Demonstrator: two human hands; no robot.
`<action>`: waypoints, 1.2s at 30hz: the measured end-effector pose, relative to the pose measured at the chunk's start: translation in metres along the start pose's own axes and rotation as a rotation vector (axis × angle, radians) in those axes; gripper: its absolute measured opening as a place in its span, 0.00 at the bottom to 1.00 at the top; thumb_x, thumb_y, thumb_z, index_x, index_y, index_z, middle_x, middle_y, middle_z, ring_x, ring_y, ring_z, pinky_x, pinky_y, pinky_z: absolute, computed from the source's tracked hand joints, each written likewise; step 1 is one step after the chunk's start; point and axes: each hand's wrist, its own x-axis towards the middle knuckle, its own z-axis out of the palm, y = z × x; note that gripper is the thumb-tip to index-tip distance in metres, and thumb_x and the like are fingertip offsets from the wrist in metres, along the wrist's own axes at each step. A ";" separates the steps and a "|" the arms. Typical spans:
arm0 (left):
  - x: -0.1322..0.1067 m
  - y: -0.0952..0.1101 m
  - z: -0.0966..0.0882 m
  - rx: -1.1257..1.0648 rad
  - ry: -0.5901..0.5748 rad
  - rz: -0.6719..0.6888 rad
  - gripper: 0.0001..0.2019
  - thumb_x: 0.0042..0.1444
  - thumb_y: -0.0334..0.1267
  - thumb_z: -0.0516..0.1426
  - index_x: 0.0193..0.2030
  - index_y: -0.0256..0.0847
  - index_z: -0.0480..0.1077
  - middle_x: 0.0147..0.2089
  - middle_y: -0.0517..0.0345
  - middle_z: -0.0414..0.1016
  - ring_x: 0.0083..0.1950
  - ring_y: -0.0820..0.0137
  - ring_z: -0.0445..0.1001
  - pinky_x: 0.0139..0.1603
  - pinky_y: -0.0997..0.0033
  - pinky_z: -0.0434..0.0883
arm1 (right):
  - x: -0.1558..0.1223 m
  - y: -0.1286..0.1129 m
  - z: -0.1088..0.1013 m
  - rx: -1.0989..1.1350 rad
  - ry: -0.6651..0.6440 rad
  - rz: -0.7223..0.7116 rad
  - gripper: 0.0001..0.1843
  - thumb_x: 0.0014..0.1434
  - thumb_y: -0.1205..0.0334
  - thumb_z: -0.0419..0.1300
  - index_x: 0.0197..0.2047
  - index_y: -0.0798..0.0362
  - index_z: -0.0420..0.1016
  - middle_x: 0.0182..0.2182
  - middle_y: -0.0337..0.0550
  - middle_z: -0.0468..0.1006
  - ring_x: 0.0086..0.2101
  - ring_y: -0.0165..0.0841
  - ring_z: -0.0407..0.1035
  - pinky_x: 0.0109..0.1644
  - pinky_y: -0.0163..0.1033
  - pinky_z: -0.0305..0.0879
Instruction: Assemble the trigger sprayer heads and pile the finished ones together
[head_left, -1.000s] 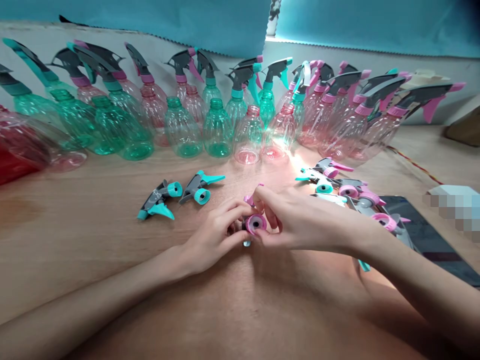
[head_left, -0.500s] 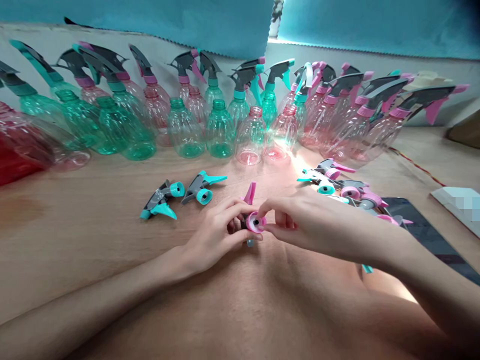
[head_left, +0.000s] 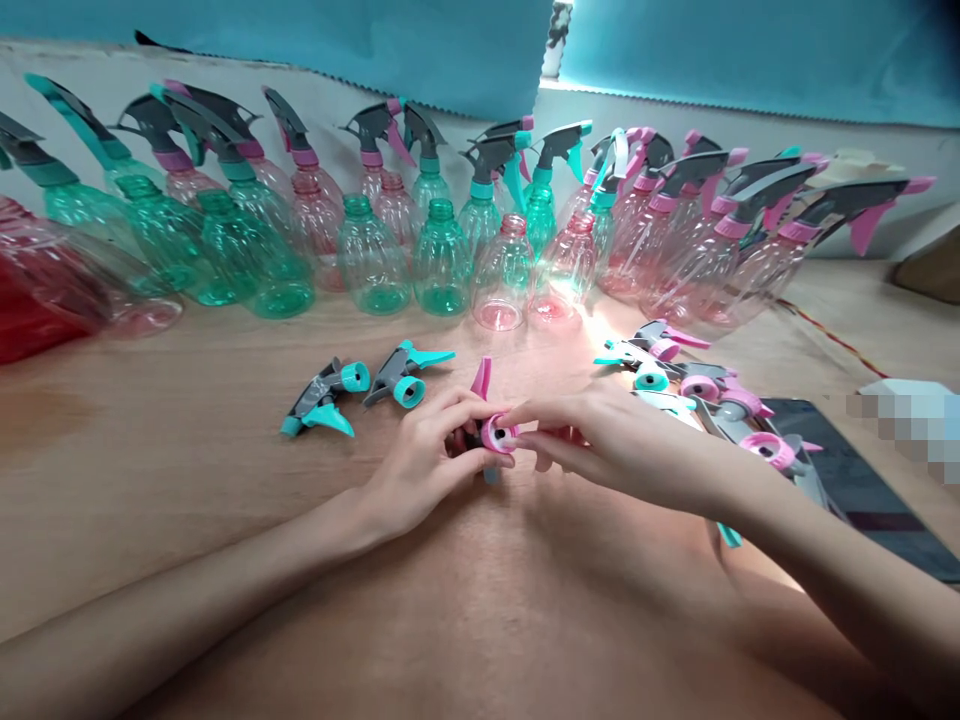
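Observation:
Between my hands is a grey trigger spray head with a pink collar [head_left: 500, 434], its open underside facing me and its pink trigger [head_left: 482, 376] pointing away. My left hand [head_left: 429, 452] grips it from the left, fingers curled behind and thumb below the collar. At the collar's right rim, my right hand [head_left: 600, 440] has its thumb and forefinger closed on the edge. Whether a small part sits between those fingertips is hidden. Two grey and turquoise spray heads [head_left: 322, 398] lie left of my hands. More pink and turquoise spray heads [head_left: 701, 388] lie heaped beyond my right hand.
Several clear green bottles [head_left: 442, 262] and pink bottles [head_left: 501, 280] stand along the back, some open, some with spray heads on. A red container [head_left: 45, 300] is at far left. A dark flat panel [head_left: 870, 500] and a red-yellow wire [head_left: 832, 335] lie to the right.
My hands and the pink spray head have shifted slightly left and up. My right fingers have come further over the collar's rim. The other spray heads and bottles stay in place.

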 end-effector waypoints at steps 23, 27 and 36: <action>-0.001 -0.001 -0.002 -0.033 -0.079 -0.038 0.12 0.51 0.24 0.60 0.43 0.39 0.74 0.42 0.58 0.69 0.36 0.75 0.67 0.35 0.76 0.65 | 0.003 0.007 0.005 0.010 0.009 -0.043 0.08 0.58 0.65 0.59 0.41 0.52 0.77 0.22 0.34 0.75 0.22 0.24 0.67 0.27 0.30 0.55; -0.001 -0.002 -0.002 -0.031 -0.091 -0.005 0.12 0.52 0.25 0.60 0.43 0.40 0.74 0.41 0.58 0.69 0.35 0.75 0.67 0.34 0.77 0.66 | 0.003 0.007 0.004 -0.032 0.026 -0.097 0.07 0.59 0.65 0.59 0.39 0.52 0.78 0.22 0.34 0.76 0.21 0.24 0.66 0.26 0.31 0.55; -0.001 0.002 -0.002 -0.011 -0.148 -0.013 0.09 0.53 0.27 0.59 0.40 0.42 0.74 0.41 0.59 0.70 0.38 0.73 0.68 0.35 0.77 0.68 | 0.005 0.008 0.005 0.116 -0.011 -0.190 0.08 0.61 0.68 0.57 0.35 0.54 0.78 0.32 0.39 0.81 0.30 0.27 0.73 0.33 0.32 0.62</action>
